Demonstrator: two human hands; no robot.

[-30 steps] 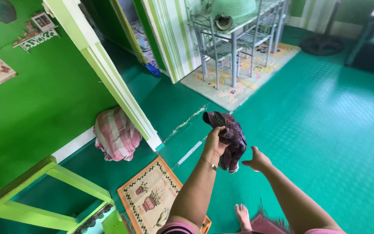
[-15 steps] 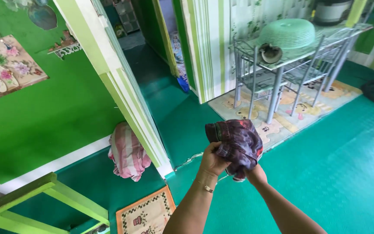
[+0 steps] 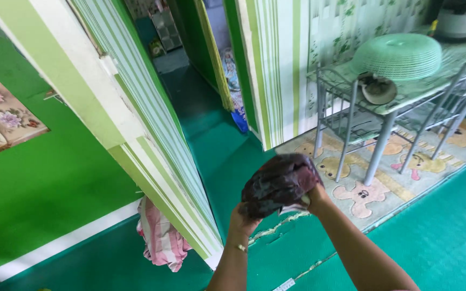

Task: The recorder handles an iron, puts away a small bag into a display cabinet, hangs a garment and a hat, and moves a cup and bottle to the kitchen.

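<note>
Dark maroon patterned cloth, bunched into a ball at chest height above the green floor, left hand gripping it from below and right hand clasping its side, apparently to keep loose folds gathered; pink striped cloth heaped at the wall base

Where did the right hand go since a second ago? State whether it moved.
Yes. The right hand has closed in onto the dark bundled cloth from the right, meeting the left hand; the head camera swung too, so judging against the floor is unreliable.
</note>
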